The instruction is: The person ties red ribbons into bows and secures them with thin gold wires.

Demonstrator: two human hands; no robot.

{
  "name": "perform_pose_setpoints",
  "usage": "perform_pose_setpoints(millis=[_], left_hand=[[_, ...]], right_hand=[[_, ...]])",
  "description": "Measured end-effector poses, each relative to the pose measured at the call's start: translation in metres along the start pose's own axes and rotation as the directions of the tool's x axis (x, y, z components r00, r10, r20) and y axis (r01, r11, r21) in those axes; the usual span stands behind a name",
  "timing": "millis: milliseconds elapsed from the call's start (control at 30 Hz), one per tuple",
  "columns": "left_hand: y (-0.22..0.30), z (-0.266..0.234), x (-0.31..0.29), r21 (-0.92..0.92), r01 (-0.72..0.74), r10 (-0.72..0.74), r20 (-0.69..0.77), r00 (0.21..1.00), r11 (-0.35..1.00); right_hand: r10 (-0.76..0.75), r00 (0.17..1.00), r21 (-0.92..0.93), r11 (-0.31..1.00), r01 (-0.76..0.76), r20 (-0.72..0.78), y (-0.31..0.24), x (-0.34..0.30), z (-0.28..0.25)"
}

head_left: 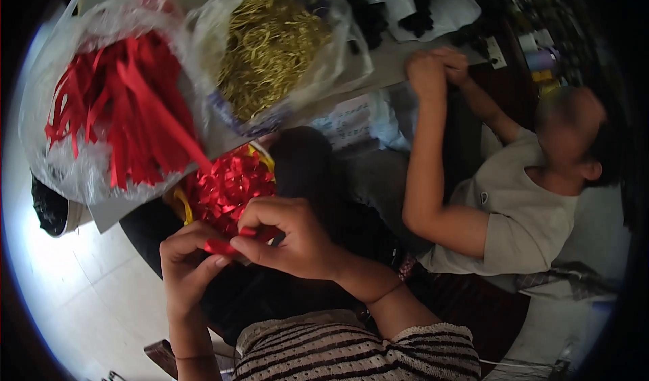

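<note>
Between my two hands is a short piece of red ribbon [218, 247], pinched at one side by my left hand [189, 259] and at the other by my right hand [287, 239]. Both hands are closed, thumb against fingers, above my lap. How the ribbon is folded or tied is too small to tell. Just beyond them, a yellow-edged bag [181, 205] holds a heap of shiny red ribbon bows [233, 181]. Farther left, long red ribbon strips [135, 110] spill from a clear plastic bag [47, 151] on the table.
A second clear bag [351, 36] on the table holds a pile of gold cord loops [270, 50]. At the right sits another person [520, 205], hands together at the table's edge. A white plastic bag [446, 6] lies at the back. A black shoe [49, 205] shows at the left.
</note>
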State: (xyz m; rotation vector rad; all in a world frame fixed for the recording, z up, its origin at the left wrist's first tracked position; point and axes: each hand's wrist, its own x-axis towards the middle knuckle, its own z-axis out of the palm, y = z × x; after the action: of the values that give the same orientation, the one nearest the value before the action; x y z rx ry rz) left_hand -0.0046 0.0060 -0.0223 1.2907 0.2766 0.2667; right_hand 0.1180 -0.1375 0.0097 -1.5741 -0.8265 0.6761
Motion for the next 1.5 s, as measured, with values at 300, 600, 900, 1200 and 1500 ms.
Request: perform_pose_setpoints(millis=[300,600,900,1200,1500], left_hand=[[0.004,0.011,0.007,0.009,0.010,-0.010,-0.047,0.999,1.000],[0.011,0.020,0.015,0.123,-0.157,0.166,-0.074,0.983,0.980],[0.033,-0.005,0.008,0.074,-0.047,0.033,0.177,0.984,0.996],[0.028,0.008,0.006,0.101,0.124,-0.126,0.019,0.992,0.987],[0.010,0.024,0.004,-0.371,-0.031,-0.028,-0.153,0.988,0.928]], right_hand=[[-0.071,0.997,-0.045,0.997,0.069,-0.040,-0.001,-0.002,-0.007],[-0.028,0.997,0.095,0.995,0.034,-0.071,-0.003,0.003,-0.009],[0.004,0.893,0.128,0.989,-0.069,0.450,-0.017,0.030,-0.042],[0.043,0.922,-0.062,0.998,-0.021,0.385,-0.026,0.039,-0.026],[0.097,0.955,0.473,0.852,-0.225,0.279,0.006,0.006,0.000]])
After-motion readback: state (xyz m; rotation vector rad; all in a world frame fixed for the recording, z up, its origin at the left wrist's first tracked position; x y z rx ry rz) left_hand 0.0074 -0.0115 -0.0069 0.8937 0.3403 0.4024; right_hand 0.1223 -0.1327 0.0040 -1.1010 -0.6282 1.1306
